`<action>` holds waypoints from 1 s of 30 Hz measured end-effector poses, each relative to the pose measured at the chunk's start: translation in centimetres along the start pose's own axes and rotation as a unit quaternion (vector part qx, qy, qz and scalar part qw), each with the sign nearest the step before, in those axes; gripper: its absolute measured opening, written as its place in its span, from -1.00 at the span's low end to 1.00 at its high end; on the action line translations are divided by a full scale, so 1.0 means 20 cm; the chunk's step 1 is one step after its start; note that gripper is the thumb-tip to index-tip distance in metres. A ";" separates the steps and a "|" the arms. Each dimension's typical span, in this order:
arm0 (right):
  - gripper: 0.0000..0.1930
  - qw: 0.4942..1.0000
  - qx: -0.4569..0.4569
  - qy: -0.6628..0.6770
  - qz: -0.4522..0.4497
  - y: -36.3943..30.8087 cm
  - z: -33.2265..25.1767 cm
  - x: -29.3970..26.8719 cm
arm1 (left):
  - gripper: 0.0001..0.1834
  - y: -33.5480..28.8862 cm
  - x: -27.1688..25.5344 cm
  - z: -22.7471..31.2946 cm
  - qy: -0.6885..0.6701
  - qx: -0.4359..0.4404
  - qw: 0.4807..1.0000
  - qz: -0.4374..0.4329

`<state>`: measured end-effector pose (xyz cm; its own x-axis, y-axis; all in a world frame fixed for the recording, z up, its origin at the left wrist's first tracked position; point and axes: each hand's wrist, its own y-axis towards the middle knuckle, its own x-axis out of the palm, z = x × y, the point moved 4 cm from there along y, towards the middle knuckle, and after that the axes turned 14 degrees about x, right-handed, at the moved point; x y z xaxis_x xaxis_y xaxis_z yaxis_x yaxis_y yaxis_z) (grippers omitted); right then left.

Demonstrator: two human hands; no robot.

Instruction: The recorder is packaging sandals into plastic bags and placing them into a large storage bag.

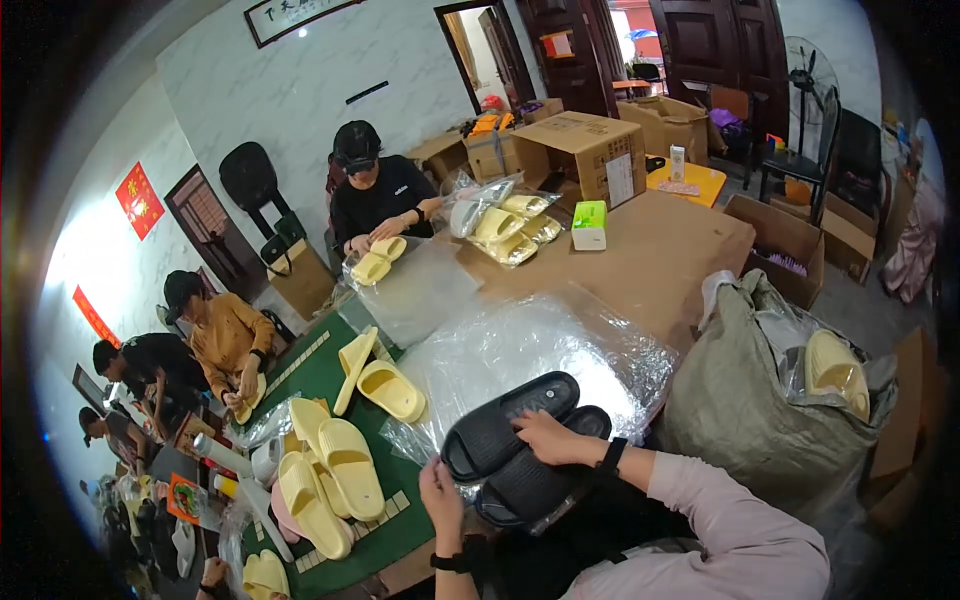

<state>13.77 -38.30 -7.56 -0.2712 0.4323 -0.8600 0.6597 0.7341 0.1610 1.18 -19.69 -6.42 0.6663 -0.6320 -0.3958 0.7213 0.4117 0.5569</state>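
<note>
A pair of black slippers [497, 432] lies in front of me over clear plastic bags [480, 335] on the table, one slipper partly overlapping the other. My left hand [440, 497] grips the near left edge of the upper slipper, fingers bent against its side. My right hand [548, 437] lies across the pair, its fingertips on the upper slipper's footbed and gripping its edge. The lower slipper is partly hidden beneath that hand. Left of the bags, pale yellow slippers [392, 390] stand on a green mat [395, 535].
Across the table a person in black [375, 195] handles yellow slippers; another in orange [230, 335] works farther left. Bagged yellow slippers [505, 228], a green-and-white box [589, 226] and a large carton [585, 150] stand at the back. A grey-green sack [730, 400] bulges at right.
</note>
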 end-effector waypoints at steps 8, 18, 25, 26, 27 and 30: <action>-0.49 0.866 -0.006 0.370 0.337 -0.17 -0.09 -0.42 | -0.53 0.14 0.19 0.14 -0.436 -0.204 0.872 -0.088; -0.67 0.828 0.146 0.430 0.330 -0.37 0.07 -0.40 | -0.49 0.04 0.48 0.06 0.160 0.167 0.896 -0.379; -0.65 0.864 0.167 0.388 0.274 -0.44 0.14 -0.29 | -0.46 0.04 0.32 -0.05 0.428 0.255 0.795 -0.347; -0.64 0.875 0.187 0.362 0.263 -0.46 0.18 -0.24 | -0.47 0.06 0.29 0.02 0.401 0.222 0.818 -0.347; -0.64 0.876 0.188 0.363 0.256 -0.46 0.15 -0.25 | -0.47 0.08 0.24 0.07 0.378 0.186 0.840 -0.343; -0.63 0.866 0.167 0.392 0.262 -0.44 0.05 -0.28 | -0.47 0.06 0.16 0.06 0.372 0.239 0.840 -0.315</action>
<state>10.18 -47.61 -4.66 -0.1795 0.9790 -0.0965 0.9667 0.1937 0.1671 3.95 -22.02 -6.11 0.2439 0.0334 -0.9692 0.9349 -0.2738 0.2258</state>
